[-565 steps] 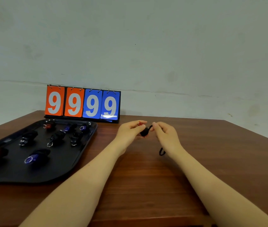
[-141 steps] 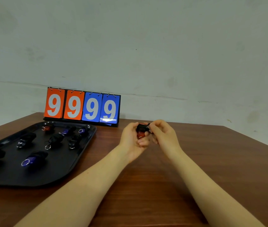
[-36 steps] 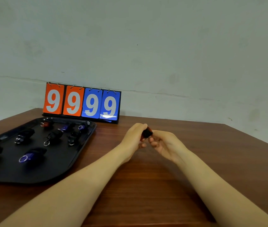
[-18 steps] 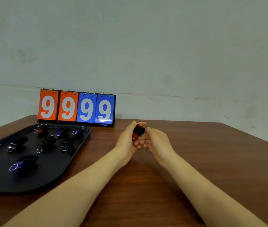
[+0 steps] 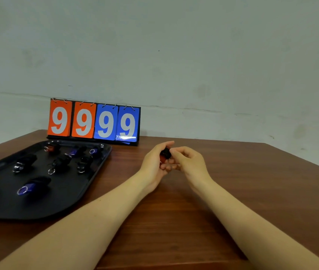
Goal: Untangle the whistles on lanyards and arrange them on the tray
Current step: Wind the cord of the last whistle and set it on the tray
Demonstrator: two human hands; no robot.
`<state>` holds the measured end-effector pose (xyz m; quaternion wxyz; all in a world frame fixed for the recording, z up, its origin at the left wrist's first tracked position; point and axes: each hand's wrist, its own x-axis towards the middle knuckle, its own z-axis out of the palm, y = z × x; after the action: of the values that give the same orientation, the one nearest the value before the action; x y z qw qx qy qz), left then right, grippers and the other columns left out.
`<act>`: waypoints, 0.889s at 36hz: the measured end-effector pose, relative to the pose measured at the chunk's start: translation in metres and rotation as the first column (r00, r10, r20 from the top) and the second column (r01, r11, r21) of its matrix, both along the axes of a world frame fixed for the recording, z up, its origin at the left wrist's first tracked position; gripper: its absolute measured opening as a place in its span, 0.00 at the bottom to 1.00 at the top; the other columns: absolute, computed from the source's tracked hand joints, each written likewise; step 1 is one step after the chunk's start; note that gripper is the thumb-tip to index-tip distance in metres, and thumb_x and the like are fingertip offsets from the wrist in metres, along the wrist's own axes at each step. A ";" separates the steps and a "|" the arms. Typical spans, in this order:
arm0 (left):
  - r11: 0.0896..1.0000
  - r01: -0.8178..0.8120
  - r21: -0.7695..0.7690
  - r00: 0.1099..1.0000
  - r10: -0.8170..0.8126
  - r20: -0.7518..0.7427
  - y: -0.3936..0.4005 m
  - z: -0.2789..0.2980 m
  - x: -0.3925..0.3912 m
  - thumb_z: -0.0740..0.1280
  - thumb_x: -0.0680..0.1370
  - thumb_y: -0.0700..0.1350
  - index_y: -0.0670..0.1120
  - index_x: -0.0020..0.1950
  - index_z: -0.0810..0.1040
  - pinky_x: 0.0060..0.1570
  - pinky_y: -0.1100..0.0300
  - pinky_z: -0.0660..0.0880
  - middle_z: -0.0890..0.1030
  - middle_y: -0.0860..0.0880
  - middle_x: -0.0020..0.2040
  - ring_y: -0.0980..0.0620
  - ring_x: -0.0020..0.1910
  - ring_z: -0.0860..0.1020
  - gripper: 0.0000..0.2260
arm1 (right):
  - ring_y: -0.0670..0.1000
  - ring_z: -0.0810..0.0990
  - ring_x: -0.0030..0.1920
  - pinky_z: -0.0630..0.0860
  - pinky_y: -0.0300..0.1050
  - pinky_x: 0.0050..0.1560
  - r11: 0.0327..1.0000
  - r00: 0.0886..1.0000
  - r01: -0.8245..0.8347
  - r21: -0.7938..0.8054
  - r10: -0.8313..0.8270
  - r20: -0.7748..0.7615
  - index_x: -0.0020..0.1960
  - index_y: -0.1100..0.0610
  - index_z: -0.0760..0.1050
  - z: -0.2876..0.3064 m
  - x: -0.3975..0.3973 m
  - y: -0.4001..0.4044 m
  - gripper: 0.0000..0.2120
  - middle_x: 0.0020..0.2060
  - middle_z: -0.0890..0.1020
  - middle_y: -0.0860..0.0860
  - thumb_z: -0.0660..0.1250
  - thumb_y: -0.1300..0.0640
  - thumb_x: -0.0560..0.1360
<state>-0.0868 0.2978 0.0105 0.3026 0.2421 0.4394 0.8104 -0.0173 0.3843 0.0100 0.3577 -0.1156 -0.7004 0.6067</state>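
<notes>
Left fingers (image 5: 169, 143): curled round the back of a red whistle (image 5: 162, 158) with its black lanyard (image 5: 166, 152) bunched on top. You're cradling the bundle, thumb side up, just off the table.
Right fingers (image 5: 176, 152): bent in from the other side, tips pinching the black cord where it sits on the whistle. Both sets of fingers are clamped on the same small bundle, knuckles nearly touching.
Left hand (image 5: 152, 164): holds the bundle above the wood, wrist low.
Right hand (image 5: 190, 162): just beside it, palm turned toward the left one.
Where the whistle is: between your two hands, over the middle of the table (image 5: 252, 191), well apart from the tray (image 5: 61, 207).
Step in hand: by the look of it you're gathering or tucking the cord on this last loose whistle. No cord shows hanging free below your hands, so the untangling seems about done.
Tray: black, at your left, already carrying a spread of whistles in red, blue and black, each with its dark cord bundled; the nearest blue whistle (image 5: 29, 187) lies toward the front.
Scoreboard (image 5: 94, 121): flip cards reading 9999 stand behind the tray against the wall.
Next move calls for: keep the cord pinned so it doesn't spring loose, then carry the bundle left and set it in a bare patch of the tray, clear of its neighbours.
</notes>
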 end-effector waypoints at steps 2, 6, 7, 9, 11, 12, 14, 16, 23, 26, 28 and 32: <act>1.000 -0.009 0.010 0.999 0.009 0.035 -0.001 0.000 0.002 0.60 0.81 0.45 0.44 0.58 0.80 0.34 0.62 0.67 0.75 0.44 0.38 0.54 0.29 0.67 0.12 | 0.57 0.81 0.36 0.80 0.50 0.46 1.000 1.000 -0.020 -0.020 0.020 0.011 0.50 0.64 0.79 0.000 -0.002 0.000 0.07 0.35 0.81 0.59 0.65 0.60 0.78; 1.000 -0.015 0.018 0.998 0.014 0.064 -0.001 -0.003 0.000 0.59 0.81 0.45 0.46 0.58 0.80 0.37 0.60 0.68 0.74 0.41 0.42 0.52 0.32 0.68 0.12 | 0.57 0.81 0.39 0.79 0.52 0.49 0.995 0.995 -0.088 -0.048 0.090 0.044 0.51 0.64 0.78 -0.002 -0.001 0.000 0.09 0.38 0.81 0.60 0.63 0.59 0.79; 1.000 -0.020 0.010 0.999 0.019 0.048 -0.001 -0.003 0.000 0.59 0.81 0.45 0.47 0.59 0.80 0.37 0.60 0.69 0.73 0.41 0.42 0.52 0.32 0.68 0.12 | 0.57 0.80 0.39 0.78 0.51 0.48 0.990 0.992 -0.118 -0.071 0.121 0.042 0.52 0.65 0.78 -0.003 0.000 -0.001 0.09 0.38 0.81 0.60 0.62 0.59 0.79; 0.999 -0.039 -0.008 0.999 0.039 0.019 0.001 -0.003 0.000 0.60 0.81 0.47 0.49 0.60 0.80 0.38 0.59 0.72 0.75 0.44 0.38 0.53 0.32 0.71 0.12 | 0.53 0.80 0.38 0.78 0.47 0.45 0.987 0.989 -0.136 -0.087 0.140 0.045 0.52 0.64 0.77 -0.003 0.001 -0.002 0.10 0.37 0.80 0.57 0.60 0.58 0.81; 0.998 -0.055 -0.013 0.998 0.055 0.022 0.004 -0.001 0.000 0.61 0.81 0.49 0.49 0.60 0.80 0.37 0.59 0.74 0.78 0.46 0.37 0.54 0.31 0.74 0.12 | 0.51 0.79 0.38 0.77 0.45 0.43 0.992 0.992 -0.114 -0.050 0.116 0.056 0.54 0.61 0.76 -0.002 -0.001 -0.005 0.10 0.37 0.80 0.54 0.59 0.56 0.81; 0.998 -0.061 -0.021 0.998 0.062 0.031 0.005 0.000 0.000 0.60 0.82 0.50 0.48 0.60 0.79 0.36 0.59 0.74 0.79 0.46 0.38 0.54 0.31 0.75 0.12 | 0.49 0.79 0.38 0.77 0.43 0.43 0.995 0.994 -0.095 -0.018 0.096 0.059 0.55 0.60 0.76 -0.002 -0.002 -0.006 0.10 0.38 0.81 0.53 0.60 0.55 0.81; 0.997 -0.056 -0.050 0.998 0.058 0.030 0.006 0.002 -0.002 0.58 0.83 0.51 0.47 0.60 0.79 0.36 0.59 0.75 0.82 0.43 0.45 0.52 0.35 0.78 0.14 | 0.47 0.81 0.42 0.78 0.38 0.42 0.996 0.997 -0.045 0.074 0.040 0.059 0.58 0.56 0.76 -0.002 -0.003 -0.006 0.10 0.45 0.83 0.52 0.63 0.54 0.80; 0.996 -0.029 -0.087 0.999 0.030 0.016 0.006 0.001 -0.005 0.56 0.83 0.52 0.48 0.58 0.79 0.41 0.58 0.77 0.83 0.41 0.53 0.49 0.45 0.80 0.15 | 0.47 0.81 0.48 0.78 0.34 0.42 0.987 0.998 0.012 0.160 -0.021 0.057 0.57 0.52 0.76 -0.004 -0.003 -0.004 0.08 0.49 0.82 0.52 0.65 0.54 0.78; 0.949 -0.084 -0.305 0.981 0.024 -0.194 0.005 -0.003 -0.008 0.50 0.82 0.59 0.48 0.62 0.75 0.38 0.56 0.74 0.77 0.41 0.51 0.49 0.42 0.74 0.22 | 0.46 0.78 0.51 0.76 0.42 0.51 0.966 0.984 0.116 0.231 -0.144 0.106 0.52 0.51 0.78 -0.003 -0.003 0.003 0.06 0.48 0.81 0.48 0.66 0.51 0.77; 0.914 -0.209 -0.347 0.947 0.101 -0.305 0.001 0.002 -0.004 0.48 0.83 0.57 0.51 0.57 0.73 0.50 0.52 0.75 0.76 0.46 0.48 0.50 0.44 0.74 0.16 | 0.45 0.79 0.50 0.75 0.42 0.51 0.970 0.988 0.106 0.220 -0.128 0.086 0.51 0.51 0.79 0.003 0.002 -0.001 0.06 0.45 0.83 0.46 0.66 0.51 0.77; 0.878 -0.342 -0.335 0.879 0.173 -0.444 -0.002 0.002 -0.004 0.50 0.83 0.55 0.52 0.54 0.75 0.54 0.54 0.73 0.77 0.47 0.50 0.51 0.48 0.75 0.15 | 0.46 0.81 0.49 0.76 0.45 0.50 0.977 0.990 0.108 0.184 -0.123 0.069 0.51 0.52 0.80 0.006 0.006 -0.007 0.07 0.44 0.84 0.47 0.66 0.52 0.77; 0.839 -0.471 -0.274 0.825 0.308 -0.474 -0.016 0.017 -0.009 0.55 0.81 0.52 0.49 0.60 0.75 0.60 0.48 0.73 0.75 0.49 0.57 0.49 0.56 0.74 0.14 | 0.47 0.82 0.47 0.76 0.40 0.44 0.990 0.995 0.055 0.127 -0.064 0.071 0.51 0.55 0.80 0.017 0.011 -0.025 0.07 0.44 0.85 0.50 0.66 0.54 0.77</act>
<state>-0.0959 0.2814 0.0280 0.0689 0.2469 0.6818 0.6852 -0.0065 0.3589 0.0267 0.3558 -0.1365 -0.7461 0.5460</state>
